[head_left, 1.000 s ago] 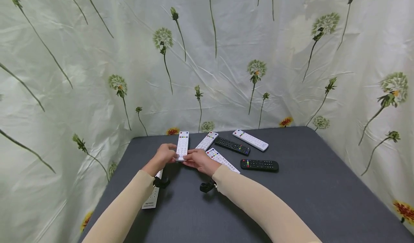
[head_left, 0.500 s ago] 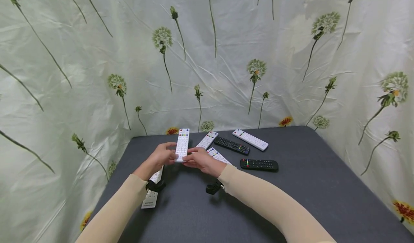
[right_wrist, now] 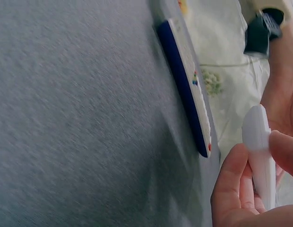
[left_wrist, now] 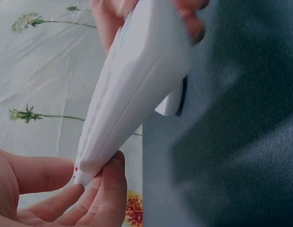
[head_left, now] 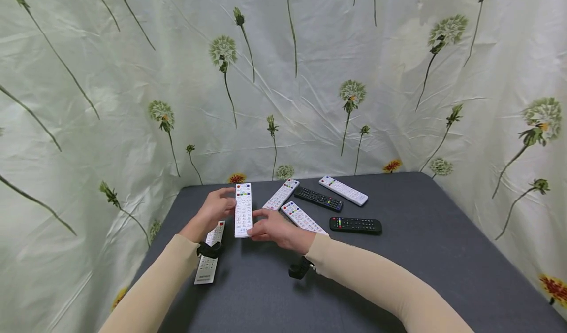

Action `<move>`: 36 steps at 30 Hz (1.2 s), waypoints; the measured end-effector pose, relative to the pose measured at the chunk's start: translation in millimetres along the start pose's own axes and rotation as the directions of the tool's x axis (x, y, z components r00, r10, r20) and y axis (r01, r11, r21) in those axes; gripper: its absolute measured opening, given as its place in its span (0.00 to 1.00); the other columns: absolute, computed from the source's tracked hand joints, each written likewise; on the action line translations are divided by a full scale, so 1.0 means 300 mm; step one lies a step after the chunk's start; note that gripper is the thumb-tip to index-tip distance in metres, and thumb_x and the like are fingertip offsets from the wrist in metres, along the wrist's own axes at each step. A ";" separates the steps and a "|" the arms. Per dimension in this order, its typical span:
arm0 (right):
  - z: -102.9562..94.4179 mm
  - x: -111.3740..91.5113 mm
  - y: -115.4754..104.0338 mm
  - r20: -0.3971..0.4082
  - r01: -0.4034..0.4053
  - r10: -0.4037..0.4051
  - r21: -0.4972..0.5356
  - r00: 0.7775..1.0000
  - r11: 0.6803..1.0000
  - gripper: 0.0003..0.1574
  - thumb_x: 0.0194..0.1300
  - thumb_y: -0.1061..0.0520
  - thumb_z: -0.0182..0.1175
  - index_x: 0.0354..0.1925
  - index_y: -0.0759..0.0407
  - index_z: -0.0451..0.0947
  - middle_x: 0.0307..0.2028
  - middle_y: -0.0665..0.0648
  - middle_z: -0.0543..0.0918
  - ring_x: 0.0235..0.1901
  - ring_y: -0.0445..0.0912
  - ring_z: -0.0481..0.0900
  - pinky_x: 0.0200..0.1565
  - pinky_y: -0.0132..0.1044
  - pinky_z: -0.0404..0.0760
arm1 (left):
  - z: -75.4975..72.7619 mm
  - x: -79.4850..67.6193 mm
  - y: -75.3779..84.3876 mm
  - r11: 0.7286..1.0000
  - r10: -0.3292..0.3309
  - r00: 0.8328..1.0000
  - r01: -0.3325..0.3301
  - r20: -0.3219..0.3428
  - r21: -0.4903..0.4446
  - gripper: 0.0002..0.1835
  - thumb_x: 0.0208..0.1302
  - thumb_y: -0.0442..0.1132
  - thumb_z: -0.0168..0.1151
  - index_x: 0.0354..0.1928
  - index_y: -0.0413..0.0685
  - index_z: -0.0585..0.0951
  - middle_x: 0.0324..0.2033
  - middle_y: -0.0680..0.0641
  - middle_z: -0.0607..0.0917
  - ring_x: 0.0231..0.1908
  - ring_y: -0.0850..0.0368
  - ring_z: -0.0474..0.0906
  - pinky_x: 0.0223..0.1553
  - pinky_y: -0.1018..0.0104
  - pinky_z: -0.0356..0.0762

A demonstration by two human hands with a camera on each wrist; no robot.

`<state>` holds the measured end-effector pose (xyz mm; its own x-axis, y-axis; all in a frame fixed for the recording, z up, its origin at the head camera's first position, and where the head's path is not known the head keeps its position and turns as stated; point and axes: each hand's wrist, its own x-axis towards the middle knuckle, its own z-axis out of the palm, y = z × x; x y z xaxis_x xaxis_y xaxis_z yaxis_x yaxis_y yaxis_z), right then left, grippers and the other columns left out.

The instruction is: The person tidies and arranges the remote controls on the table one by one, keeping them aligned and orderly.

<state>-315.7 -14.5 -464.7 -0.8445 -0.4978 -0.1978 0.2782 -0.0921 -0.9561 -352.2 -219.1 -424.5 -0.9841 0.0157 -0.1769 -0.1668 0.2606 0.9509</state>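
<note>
A white remote control with rows of buttons is held between both hands above the dark table, its coloured keys at the far end. My left hand holds its left side toward the far end; in the left wrist view the thumb and curled fingers lie on either side of that end. At the near right corner, my right hand pinches it between thumb and fingers, also seen in the right wrist view with the remote's white edge. Beneath my left wrist lies another white remote, partly covered.
Two white remotes lie just right of the hands. Farther right are a black remote, a white remote and another black remote. A flower-patterned curtain hangs behind the dark table.
The held remote has come nearer and slightly left. My left hand has shifted left and up toward its far end, while my right hand stays at its near corner, slightly lower.
</note>
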 end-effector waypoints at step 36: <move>0.107 -0.118 0.153 0.025 0.159 -0.193 -0.674 0.981 0.721 0.58 0.49 0.59 0.79 0.72 0.66 0.59 0.25 0.45 0.81 0.22 0.38 0.77 0.25 0.31 0.74 | -0.061 0.024 -0.118 0.992 0.010 0.995 -0.022 0.094 0.126 0.15 0.68 0.29 0.60 0.56 0.34 0.82 0.46 0.39 0.84 0.38 0.53 0.82 0.43 0.57 0.84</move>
<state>-258.5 -28.8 -494.6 -0.8705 -0.4922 -0.0037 -0.2424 0.4353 -0.8671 -354.6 -245.9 -454.9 -0.9756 0.1096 -0.1903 -0.1358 0.3798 0.9150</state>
